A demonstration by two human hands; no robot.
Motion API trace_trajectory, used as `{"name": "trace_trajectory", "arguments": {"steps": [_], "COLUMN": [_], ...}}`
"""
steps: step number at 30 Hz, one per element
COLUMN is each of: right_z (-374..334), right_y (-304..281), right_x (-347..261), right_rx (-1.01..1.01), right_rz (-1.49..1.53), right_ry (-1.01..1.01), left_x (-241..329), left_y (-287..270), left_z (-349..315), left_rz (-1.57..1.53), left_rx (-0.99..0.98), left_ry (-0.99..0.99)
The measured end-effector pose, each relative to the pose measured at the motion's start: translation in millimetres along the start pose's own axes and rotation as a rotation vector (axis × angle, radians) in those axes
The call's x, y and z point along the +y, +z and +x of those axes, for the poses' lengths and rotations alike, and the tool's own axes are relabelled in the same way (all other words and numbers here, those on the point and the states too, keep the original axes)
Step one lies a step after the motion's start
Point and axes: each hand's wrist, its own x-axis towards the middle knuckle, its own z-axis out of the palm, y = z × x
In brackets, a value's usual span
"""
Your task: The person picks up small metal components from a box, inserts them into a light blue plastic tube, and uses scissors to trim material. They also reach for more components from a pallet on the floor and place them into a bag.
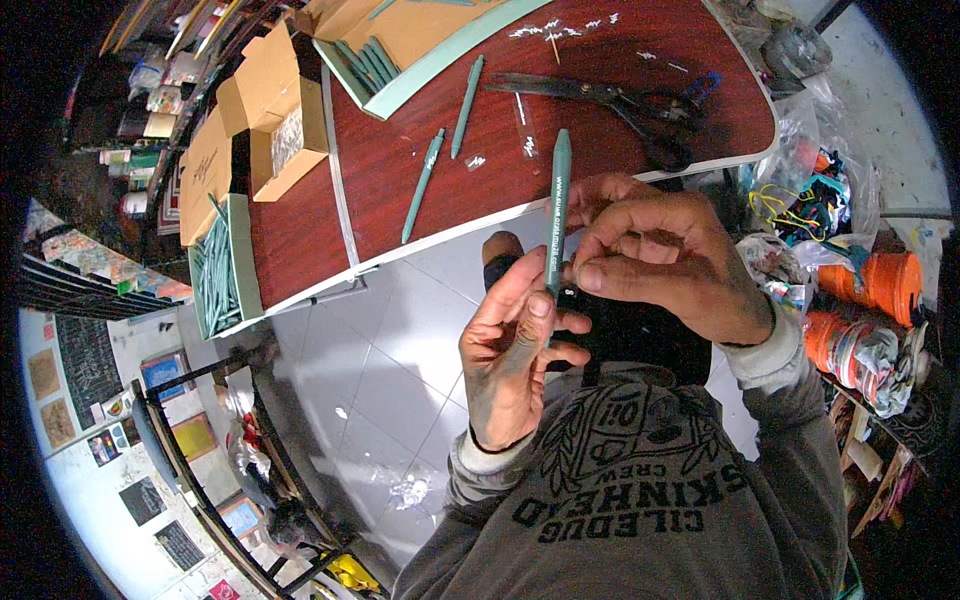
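A dull green pen with white lettering along its barrel stands nearly upright in front of me, beyond the table's near edge. My left hand grips its lower end between thumb and fingers. Close against the barrel from the right, my right hand has thumb and forefinger pinched together; whatever sits between them is too small to tell. Two more green pens, one nearer and one farther, lie on the dark red table. Black-handled scissors rest at the right.
Green boxes of pens stand at the table's left and back, beside an open cardboard box. White lettering scraps are scattered across the tabletop. Orange containers and plastic bags crowd the right; a black metal rack stands lower left.
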Motion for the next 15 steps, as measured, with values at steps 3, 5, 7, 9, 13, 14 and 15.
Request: {"name": "trace_trajectory", "arguments": {"steps": [3, 5, 7, 9, 13, 14, 15], "right_z": [-2, -4, -6, -7, -8, -9, -9], "right_y": [1, 8, 12, 14, 10, 8, 9], "right_x": [-3, -5, -4, -1, 0, -2, -3], "right_rx": [-0.022, -0.007, 0.013, 0.031, 0.004, -0.016, -0.014], "right_rz": [0.057, 0.153, 0.193, 0.183, 0.148, 0.147, 0.128], "right_ry": [0.070, 0.119, 0.129, 0.105, 0.131, 0.163, 0.164], "left_x": [1, 2, 5, 8, 8, 8, 6], "left_y": [2, 6, 16, 20, 21, 20, 19], "left_z": [-3, -3, -3, -5, -7, -7, -7], "left_rz": [0.051, 0.050, 0.017, -0.018, -0.031, -0.021, -0.011], "left_rx": [0.007, 0.049, 0.123, 0.119, 0.107, 0.096, 0.086], "left_ry": [0.042, 0.042, 0.021, 0.013, 0.008, 0.019, 0.031]}}
